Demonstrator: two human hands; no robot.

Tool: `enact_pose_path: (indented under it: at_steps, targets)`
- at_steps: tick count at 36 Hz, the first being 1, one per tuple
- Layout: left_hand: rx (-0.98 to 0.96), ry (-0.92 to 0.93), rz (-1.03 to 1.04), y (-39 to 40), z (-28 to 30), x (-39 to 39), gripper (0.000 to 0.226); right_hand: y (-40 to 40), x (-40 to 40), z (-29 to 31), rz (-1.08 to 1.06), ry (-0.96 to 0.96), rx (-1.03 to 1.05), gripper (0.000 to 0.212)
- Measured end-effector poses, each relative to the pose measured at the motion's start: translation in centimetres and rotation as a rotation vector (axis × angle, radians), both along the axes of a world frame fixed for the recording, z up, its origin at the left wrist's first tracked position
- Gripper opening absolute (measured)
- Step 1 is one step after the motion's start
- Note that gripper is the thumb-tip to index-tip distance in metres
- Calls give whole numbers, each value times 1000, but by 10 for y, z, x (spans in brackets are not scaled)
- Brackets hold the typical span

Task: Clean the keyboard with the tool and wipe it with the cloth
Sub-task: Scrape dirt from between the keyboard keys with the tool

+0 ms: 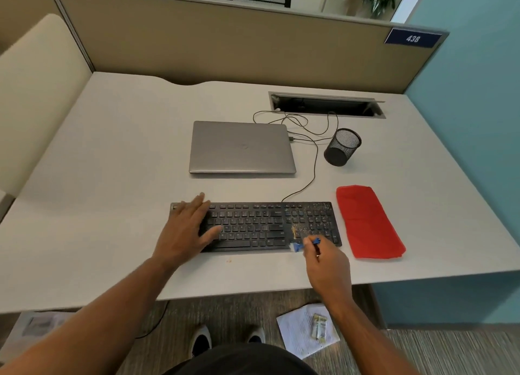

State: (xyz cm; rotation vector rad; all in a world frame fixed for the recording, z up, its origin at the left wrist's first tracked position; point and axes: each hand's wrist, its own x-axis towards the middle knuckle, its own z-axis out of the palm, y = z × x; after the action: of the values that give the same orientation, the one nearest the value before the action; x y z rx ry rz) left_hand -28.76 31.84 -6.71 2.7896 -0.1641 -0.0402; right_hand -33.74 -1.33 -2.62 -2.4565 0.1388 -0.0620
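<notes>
A black keyboard (259, 225) lies near the desk's front edge, with yellowish crumbs (298, 229) scattered over its right part and number pad. My left hand (187, 231) rests flat on the keyboard's left end, fingers straight. My right hand (326, 257) pinches a small blue brush (302, 245), whose head touches the keyboard's front edge near the arrow keys. A folded red cloth (368, 222) lies on the desk just right of the keyboard.
A shut grey laptop (242, 148) sits behind the keyboard, with a black mesh cup (342, 146) and loose cables (306, 127) to its right. A cable slot (326, 104) opens in the desk (98, 191) at the back. Papers (306, 329) lie on the floor.
</notes>
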Motion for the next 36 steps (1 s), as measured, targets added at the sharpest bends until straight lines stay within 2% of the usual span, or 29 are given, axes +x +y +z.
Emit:
enact_pose_path:
  at_steps: [6, 12, 16, 19, 24, 32, 36]
  targets:
    - [40, -115, -204, -62, 5, 10, 98, -25, -6, -1, -54, 37, 41, 18]
    - [104, 19, -303, -106, 0, 27, 139, -40, 0, -1, -67, 42, 111, 18]
    - [189, 100, -333, -119, -6, 40, 151, -42, 8, 1, -20, 10, 150, 16]
    - [237, 161, -343, -123, -6, 46, 153, -40, 19, 5, -2, 5, 195, 17]
    - [212, 198, -318, -127, -2, 48, 150, -27, 59, 18, 17, -1, 264, 20]
    - [207, 197, -288, -128, -2, 47, 146, 11, 115, 30, 255, 97, 69, 23]
    - [217, 190, -292, -127, -5, 47, 147, 10, 121, 19, 224, 139, -10, 27]
